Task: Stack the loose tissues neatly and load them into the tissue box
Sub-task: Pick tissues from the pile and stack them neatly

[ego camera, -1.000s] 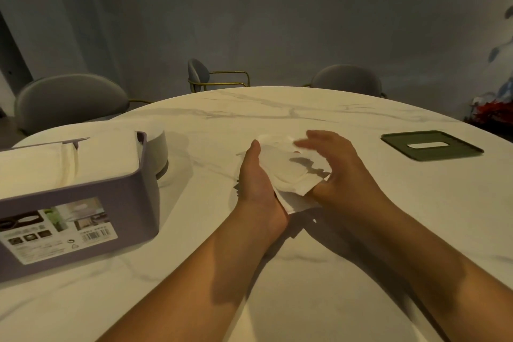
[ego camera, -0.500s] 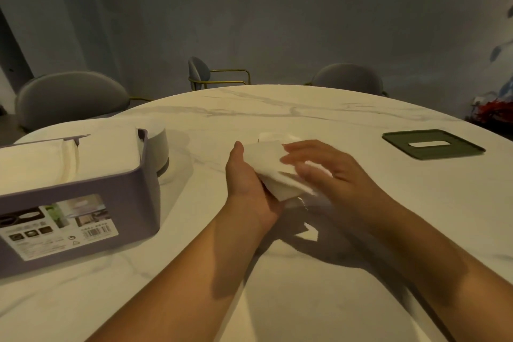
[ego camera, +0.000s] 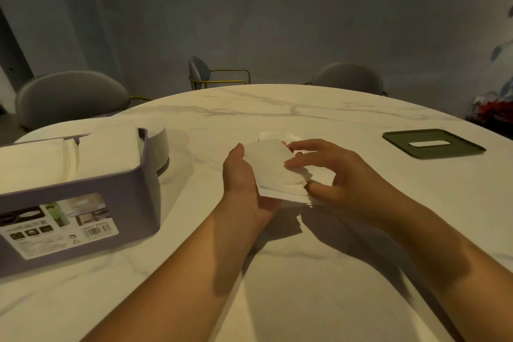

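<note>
- Head view, hands: the stack of tissues is near the middle of the worktop, held between both hands, and the shadow beneath suggests it is just clear of the surface.
- Head view, left hand: it cups the stack's left long edge, with the thumb raised along that edge and the other fingers hidden underneath.
- Head view, right hand: its fingers curl over the top sheet while the thumb presses the near right corner, so it pinches the stack from the right.
- Head view, axis: the stack's long side runs roughly away from the person. The sheet edges at the near right corner are stepped, not flush.
- Head view, target: the tissue box stands well apart to the left, open-topped with white tissues already inside, so the left hand is the nearer one. Loading probably means carrying the stack leftward and turning it to match the box's length.
- Head view, rest: one more loose tissue lies just beyond the hands, and a green lid lies far right.
</note>
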`<state>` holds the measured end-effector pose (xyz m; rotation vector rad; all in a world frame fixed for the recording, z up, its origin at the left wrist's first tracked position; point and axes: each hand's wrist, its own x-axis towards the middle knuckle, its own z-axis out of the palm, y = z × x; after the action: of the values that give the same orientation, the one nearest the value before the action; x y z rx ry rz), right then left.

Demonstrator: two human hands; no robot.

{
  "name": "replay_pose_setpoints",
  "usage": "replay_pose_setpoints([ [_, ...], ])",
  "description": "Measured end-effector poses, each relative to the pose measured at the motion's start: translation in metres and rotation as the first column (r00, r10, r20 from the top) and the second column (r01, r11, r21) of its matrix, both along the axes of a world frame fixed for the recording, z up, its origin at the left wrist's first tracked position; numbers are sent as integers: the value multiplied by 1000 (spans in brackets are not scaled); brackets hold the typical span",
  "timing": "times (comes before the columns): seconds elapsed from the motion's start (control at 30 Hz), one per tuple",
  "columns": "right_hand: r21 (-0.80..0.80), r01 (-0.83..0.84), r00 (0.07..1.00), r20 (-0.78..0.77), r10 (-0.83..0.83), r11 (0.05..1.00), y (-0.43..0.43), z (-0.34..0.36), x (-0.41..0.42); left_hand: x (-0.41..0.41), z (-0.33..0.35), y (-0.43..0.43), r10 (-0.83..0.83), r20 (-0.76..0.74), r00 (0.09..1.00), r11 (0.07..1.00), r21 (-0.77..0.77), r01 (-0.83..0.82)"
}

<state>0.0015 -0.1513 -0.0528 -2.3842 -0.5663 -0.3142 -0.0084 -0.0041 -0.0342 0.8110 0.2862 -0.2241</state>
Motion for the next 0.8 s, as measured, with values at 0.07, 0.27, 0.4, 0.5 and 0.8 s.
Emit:
replay_pose_setpoints([
  [0.07,35,16,999,30,-17,999,1,0,0,-1,0,-1,4,-12,1000,1000,1,-4],
  [0.27,88,-14,1000,20,12,996,2,-4,3,0,-1,-1,10,-43,999,1000,-2,-10],
  [0.4,71,-32,999,-3,32,997,2,-3,3,-1,1,-1,-8,-29,1000,1000,-9,7],
  [0.5,82,-18,1000,11,17,996,1,-3,2,0,-1,0,-26,-16,1000,1000,-5,26],
  [0.8,58,-8,1000,-22,9,998,-1,-4,3,-3,2,0,1,-29,1000,998,56,0],
])
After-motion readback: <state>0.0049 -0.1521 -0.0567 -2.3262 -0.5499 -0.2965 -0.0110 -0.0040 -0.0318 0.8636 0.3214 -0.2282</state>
